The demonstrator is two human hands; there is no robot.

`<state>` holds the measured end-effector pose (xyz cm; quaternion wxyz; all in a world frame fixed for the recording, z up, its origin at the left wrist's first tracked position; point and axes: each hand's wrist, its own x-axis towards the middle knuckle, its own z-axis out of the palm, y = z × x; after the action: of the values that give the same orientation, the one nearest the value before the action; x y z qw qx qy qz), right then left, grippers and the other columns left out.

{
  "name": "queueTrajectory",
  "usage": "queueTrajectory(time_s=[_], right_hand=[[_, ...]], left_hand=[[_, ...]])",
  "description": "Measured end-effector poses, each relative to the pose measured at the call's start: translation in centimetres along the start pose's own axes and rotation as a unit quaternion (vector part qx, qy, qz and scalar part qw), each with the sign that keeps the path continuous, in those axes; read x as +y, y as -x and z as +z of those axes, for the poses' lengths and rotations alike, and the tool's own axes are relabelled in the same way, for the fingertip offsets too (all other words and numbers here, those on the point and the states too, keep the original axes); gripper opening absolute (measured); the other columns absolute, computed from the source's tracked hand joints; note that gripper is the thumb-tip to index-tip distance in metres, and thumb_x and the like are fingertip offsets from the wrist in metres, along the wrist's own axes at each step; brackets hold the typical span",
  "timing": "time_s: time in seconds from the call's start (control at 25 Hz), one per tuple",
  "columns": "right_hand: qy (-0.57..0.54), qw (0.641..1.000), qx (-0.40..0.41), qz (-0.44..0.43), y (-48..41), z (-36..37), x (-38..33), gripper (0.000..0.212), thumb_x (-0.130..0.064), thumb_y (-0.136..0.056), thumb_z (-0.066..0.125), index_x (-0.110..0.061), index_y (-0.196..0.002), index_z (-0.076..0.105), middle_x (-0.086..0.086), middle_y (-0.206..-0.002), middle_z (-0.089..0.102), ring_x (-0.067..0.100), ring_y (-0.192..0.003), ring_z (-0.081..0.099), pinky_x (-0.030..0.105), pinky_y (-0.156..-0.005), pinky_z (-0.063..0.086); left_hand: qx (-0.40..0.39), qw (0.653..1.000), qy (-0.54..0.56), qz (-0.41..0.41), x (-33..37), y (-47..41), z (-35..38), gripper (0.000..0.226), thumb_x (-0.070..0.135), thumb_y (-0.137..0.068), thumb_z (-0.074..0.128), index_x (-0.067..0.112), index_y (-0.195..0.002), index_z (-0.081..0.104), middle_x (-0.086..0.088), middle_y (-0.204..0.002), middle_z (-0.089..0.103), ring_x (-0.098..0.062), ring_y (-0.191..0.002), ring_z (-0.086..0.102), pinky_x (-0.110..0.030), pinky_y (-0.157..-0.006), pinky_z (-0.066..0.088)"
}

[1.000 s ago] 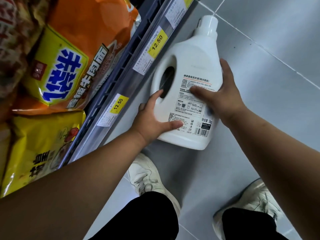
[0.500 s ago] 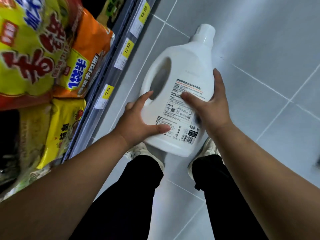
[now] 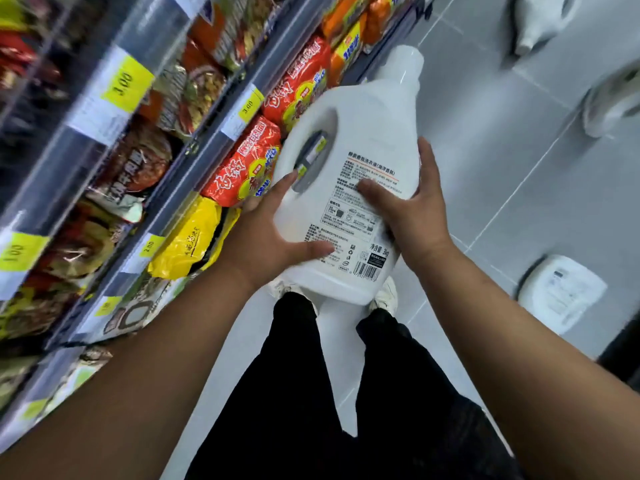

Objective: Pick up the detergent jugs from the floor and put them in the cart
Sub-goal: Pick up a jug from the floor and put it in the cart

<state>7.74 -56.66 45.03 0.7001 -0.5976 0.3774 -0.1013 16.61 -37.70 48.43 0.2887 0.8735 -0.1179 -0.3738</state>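
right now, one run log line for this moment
phase: carrying | detergent jug: held off floor | left hand, right hand: gripping sides | cart: unseen

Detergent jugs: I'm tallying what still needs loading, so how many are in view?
4. One held jug between the left hand and right hand; three on the floor: top right, right edge, lower right. More may lie out of frame.

Your one camera rides on your head, looking steeply down and forward, close over your fingers (image 3: pixel 367 190). Left of them its wide view takes in the shelf (image 3: pixel 194 157), right of them the floor (image 3: pixel 502 161).
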Motion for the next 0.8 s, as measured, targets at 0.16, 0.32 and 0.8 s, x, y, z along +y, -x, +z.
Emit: queueTrajectory(time_s=[0.16, 0.32, 0.8], right_hand=[[-0.009, 0.996, -0.075, -0.04, 5.3, 0.0, -10.1, 0.071, -0.001, -0.072, 0.081, -0.012, -0.132, 0.045, 0.011, -0.116, 0.067, 0.02, -0.099, 0.07, 0.03, -0.075, 0.057], [0.003, 0.987, -0.137, -0.083, 9.5, 1.1, -16.9, 0.075, -0.003, -0.071, 0.082, -0.015, -0.135, 0.045, 0.008, -0.12, 0.067, 0.023, -0.105, 0.068, 0.038, -0.082, 0.059], [0.101, 0.942, -0.282, -0.149, 25.9, 6.9, -20.2, 0.066, -0.017, -0.069, 0.086, -0.037, -0.122, 0.052, -0.012, -0.108, 0.068, 0.004, -0.095, 0.068, 0.027, -0.068, 0.058]], left_hand=[[0.088, 0.995, 0.038, 0.0, 5.1, 9.6, -4.9, 0.112, 0.063, -0.042, 0.087, 0.066, -0.137, 0.027, 0.007, -0.123, 0.043, -0.01, -0.113, 0.046, -0.028, -0.093, 0.04], [0.139, 0.988, 0.064, 0.004, 7.5, 16.8, -7.4, 0.122, 0.069, -0.04, 0.079, 0.058, -0.146, 0.02, 0.005, -0.123, 0.04, -0.009, -0.114, 0.041, -0.024, -0.088, 0.034], [0.169, 0.974, 0.151, -0.023, 0.9, 34.0, -9.5, 0.141, 0.057, -0.05, 0.091, 0.069, -0.135, -0.02, 0.006, -0.156, 0.029, -0.017, -0.131, 0.044, -0.035, -0.096, 0.045]])
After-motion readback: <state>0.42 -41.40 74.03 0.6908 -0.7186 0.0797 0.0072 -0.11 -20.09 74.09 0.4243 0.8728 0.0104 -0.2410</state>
